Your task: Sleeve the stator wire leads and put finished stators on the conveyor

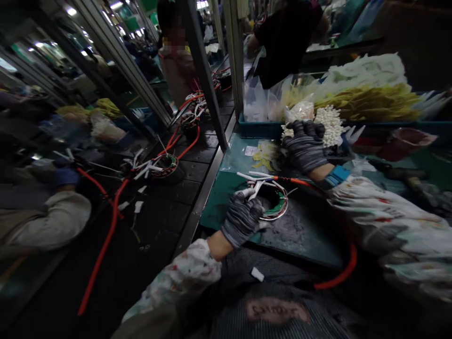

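My left hand (243, 214), in a grey striped glove, is closed on the near left side of a ring-shaped wound stator (282, 207) with green lining. White sleeves (259, 176) cover wire ends at the stator's top, where a red sleeved cable (296, 181) runs off to the right. Beyond it, my gloved right hand (305, 143) reaches over a bundle of small white pieces (328, 125). Its fingers bend down among them, and the fingertips are hidden. The stator lies on a green work surface (219, 202).
A blue tray (261, 129) behind holds yellow and white strips (367, 101). A dark red cup (406, 141) stands at right. On the left runs a dark conveyor (169, 202) with other stators and red cables. A co-worker's blue-gloved hand (65, 176) is at far left; metal posts (208, 75) rise between.
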`<move>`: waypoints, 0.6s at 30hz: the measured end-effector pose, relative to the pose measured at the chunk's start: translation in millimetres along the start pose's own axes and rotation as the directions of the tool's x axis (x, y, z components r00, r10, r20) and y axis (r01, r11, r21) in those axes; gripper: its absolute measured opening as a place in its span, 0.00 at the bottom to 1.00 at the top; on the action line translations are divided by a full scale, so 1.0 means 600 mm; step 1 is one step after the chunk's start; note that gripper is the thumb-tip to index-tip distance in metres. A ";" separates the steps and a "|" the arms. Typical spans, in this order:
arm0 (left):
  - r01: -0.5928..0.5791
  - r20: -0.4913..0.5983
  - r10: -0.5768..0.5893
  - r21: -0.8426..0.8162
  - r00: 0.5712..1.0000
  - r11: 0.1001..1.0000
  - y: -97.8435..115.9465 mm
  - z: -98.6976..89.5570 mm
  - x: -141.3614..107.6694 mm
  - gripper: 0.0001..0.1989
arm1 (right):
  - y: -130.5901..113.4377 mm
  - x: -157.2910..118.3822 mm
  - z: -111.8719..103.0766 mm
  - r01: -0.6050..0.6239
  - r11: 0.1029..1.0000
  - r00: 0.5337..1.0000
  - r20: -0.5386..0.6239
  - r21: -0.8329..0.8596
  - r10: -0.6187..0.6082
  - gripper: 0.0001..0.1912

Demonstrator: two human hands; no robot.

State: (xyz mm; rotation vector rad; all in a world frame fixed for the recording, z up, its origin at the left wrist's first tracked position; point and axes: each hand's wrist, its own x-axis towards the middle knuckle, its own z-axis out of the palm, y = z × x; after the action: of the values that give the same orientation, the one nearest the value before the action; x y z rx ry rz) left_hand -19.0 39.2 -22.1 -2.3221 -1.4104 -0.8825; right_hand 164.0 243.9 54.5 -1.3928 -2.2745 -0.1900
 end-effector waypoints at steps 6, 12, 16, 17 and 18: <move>0.079 0.033 -0.083 0.093 0.996 0.992 0.035 0.016 -0.015 0.21 | 0.013 -0.012 -0.056 0.078 0.959 0.995 -0.088 0.272 -0.056 0.06; -0.019 0.155 0.032 -0.081 0.987 0.997 -0.007 0.005 -0.011 0.20 | 0.002 -0.104 -0.191 -0.015 0.768 0.953 -0.224 0.640 0.205 0.10; 0.066 0.259 -0.041 -0.088 0.965 0.994 -0.009 0.000 -0.007 0.24 | -0.019 -0.191 -0.195 -0.100 0.647 0.995 0.096 0.756 0.041 0.14; 0.090 0.271 -0.065 -0.079 0.960 0.993 -0.007 0.000 -0.006 0.25 | -0.024 -0.210 -0.185 -0.107 0.686 0.994 0.094 0.720 0.057 0.14; 0.104 0.271 -0.082 -0.070 0.959 0.992 -0.004 -0.001 -0.006 0.26 | -0.030 -0.227 -0.175 -0.128 0.721 0.992 0.075 0.681 0.106 0.14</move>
State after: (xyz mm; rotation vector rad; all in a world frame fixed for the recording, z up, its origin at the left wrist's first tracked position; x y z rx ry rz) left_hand -22.4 37.7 -24.3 -2.5334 -1.6300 -0.6831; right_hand 233.1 88.9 87.6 -1.1110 -1.9401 0.6673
